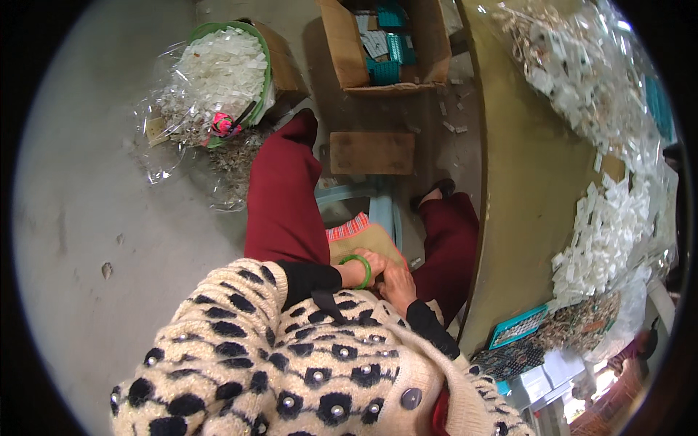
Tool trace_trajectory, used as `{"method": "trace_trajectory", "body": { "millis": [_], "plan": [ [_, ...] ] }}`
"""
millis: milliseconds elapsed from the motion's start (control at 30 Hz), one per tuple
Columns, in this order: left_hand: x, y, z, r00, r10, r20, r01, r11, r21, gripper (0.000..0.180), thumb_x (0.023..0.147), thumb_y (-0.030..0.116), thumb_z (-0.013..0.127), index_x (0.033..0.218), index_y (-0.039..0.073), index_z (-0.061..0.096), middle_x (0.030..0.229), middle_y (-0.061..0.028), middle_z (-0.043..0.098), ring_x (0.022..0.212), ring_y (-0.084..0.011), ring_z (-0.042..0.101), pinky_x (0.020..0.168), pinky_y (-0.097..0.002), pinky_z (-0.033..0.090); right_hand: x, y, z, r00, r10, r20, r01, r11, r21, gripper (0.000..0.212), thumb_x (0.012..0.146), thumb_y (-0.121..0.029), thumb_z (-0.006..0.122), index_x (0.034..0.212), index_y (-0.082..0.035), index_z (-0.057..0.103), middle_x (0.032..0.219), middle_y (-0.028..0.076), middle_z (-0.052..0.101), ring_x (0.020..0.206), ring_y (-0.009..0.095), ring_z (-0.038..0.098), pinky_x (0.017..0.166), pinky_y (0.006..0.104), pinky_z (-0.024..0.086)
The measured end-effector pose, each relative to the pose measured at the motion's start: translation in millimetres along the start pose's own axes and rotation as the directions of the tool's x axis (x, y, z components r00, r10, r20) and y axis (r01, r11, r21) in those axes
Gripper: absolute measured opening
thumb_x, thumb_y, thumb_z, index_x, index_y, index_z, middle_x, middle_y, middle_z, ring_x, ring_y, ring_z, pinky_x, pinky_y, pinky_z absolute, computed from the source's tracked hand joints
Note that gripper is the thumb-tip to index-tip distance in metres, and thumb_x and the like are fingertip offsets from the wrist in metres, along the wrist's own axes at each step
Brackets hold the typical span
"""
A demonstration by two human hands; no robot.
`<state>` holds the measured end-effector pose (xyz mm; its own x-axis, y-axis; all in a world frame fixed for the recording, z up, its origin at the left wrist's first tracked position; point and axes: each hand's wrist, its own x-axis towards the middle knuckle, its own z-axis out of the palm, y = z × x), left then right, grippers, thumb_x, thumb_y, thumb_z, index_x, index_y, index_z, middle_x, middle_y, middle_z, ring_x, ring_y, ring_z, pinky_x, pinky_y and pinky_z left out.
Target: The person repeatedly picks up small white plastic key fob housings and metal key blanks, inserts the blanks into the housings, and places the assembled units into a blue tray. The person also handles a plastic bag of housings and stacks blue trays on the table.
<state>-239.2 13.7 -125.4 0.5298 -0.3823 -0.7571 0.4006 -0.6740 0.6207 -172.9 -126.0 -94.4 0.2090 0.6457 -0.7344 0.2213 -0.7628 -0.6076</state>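
Observation:
My left hand (369, 266), with a green bangle (355, 272) at its wrist, rests low in front of my body with bent fingers. My right hand (397, 285) lies right against it, curled with the knuckles up. Both hands are closed, and whatever their fingers hold, if anything, is hidden. Directly beyond them, between my knees, is a tan cloth pad (363, 245) with a red checked edge. It lies over a pale blue stool frame (380, 207), and the hands are at or over its near part.
Ahead stands an open cardboard box (342, 51) with teal trays, behind a wooden block (371, 152). Left, a green-rimmed basin (225, 62) heaps with clear pieces beside plastic bags. A table (523, 211) on the right carries piles of white pieces (603, 232) and a teal-framed tray (518, 327).

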Motion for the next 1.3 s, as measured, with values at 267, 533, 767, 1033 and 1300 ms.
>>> {"method": "trace_trajectory", "body": {
  "millis": [267,533,767,1033,1300],
  "plan": [
    [-8,11,3,0.998,0.048,-0.049,-0.054,0.993,-0.109,0.033,0.065,0.021,0.076,0.095,0.008,0.072,0.091,-0.0178,0.072,0.09,-0.0362,0.07,0.078,-0.047,0.055,-7,-6,-14,0.987,0.068,0.149,-0.069,0.998,0.002,0.042,0.07,-0.013,0.078,0.108,-0.002,0.063,0.097,0.023,0.068,0.094,0.04,0.065,0.083,0.0486,0.052],
    [-2,19,-37,0.942,0.326,-0.076,-0.334,0.935,-0.121,0.022,0.065,0.016,0.071,0.084,0.007,0.074,0.08,-0.0199,0.071,0.081,-0.0386,0.069,0.069,-0.047,0.054,-9,-3,-41,0.973,0.095,0.212,-0.101,0.995,0.021,0.046,0.064,-0.03,0.087,0.091,0.003,0.068,0.086,0.021,0.07,0.08,0.036,0.069,0.072,0.0435,0.054],
    [1,-21,-117,0.709,-0.057,-0.702,-0.175,0.951,-0.254,0.02,0.078,0.016,0.065,0.092,0.003,0.069,0.086,-0.0172,0.07,0.078,-0.0357,0.069,0.069,-0.0429,0.055,47,17,-86,0.915,0.181,0.361,-0.294,0.911,0.288,0.022,0.082,-0.017,0.077,0.076,0.0,0.064,0.066,0.004,0.062,0.057,0.011,0.057,0.051,0.028,0.046],
    [-84,-126,-169,0.113,-0.847,-0.52,-0.809,0.226,-0.543,0.026,0.089,0.003,0.068,0.112,-0.004,0.058,0.094,-0.0114,0.066,0.079,-0.0188,0.069,0.066,-0.0285,0.058,189,-72,-124,0.992,-0.087,0.097,0.002,0.755,0.656,0.018,0.096,-0.017,0.06,0.089,0.0,0.061,0.071,0.002,0.059,0.062,0.01,0.055,0.055,0.0251,0.045],
    [-155,-282,-120,-0.211,-0.977,-0.023,-0.744,0.175,-0.645,0.067,0.079,0.001,0.073,0.135,-0.004,0.038,0.111,-0.0122,0.057,0.086,-0.0175,0.062,0.064,-0.0299,0.059,364,-167,-129,0.994,-0.076,-0.072,0.103,0.844,0.526,0.032,0.093,-0.019,0.058,0.114,0.005,0.062,0.084,0.006,0.061,0.068,0.014,0.058,0.06,0.0284,0.05]
  ]
}}
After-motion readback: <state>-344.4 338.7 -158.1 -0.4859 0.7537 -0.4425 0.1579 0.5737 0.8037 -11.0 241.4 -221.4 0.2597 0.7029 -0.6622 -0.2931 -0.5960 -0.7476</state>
